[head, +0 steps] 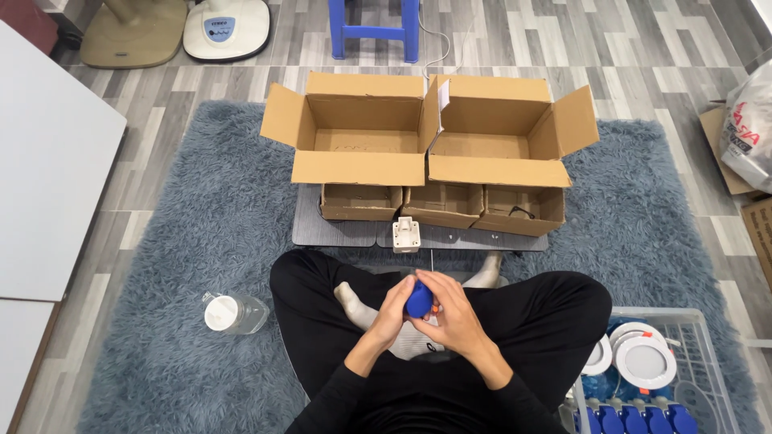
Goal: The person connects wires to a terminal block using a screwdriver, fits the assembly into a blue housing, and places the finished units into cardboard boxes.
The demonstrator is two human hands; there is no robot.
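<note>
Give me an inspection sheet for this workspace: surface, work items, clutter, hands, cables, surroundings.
Surface: shaggy grey-blue rug on grey plank floor; dark mat under the small boxes.
Work items: small blue part held over the lap; two large open cardboard boxes, three small open ones in front; white plastic basket with round white light fittings and more blue parts.
Clutter: clear bottle with white cap lying on the rug; small white block on the mat.
Hands: left hand and right hand both on the blue part.
Cables: thin white cable by the stool.
Surroundings: blue stool, fan bases, white panel, plastic bag.
</note>
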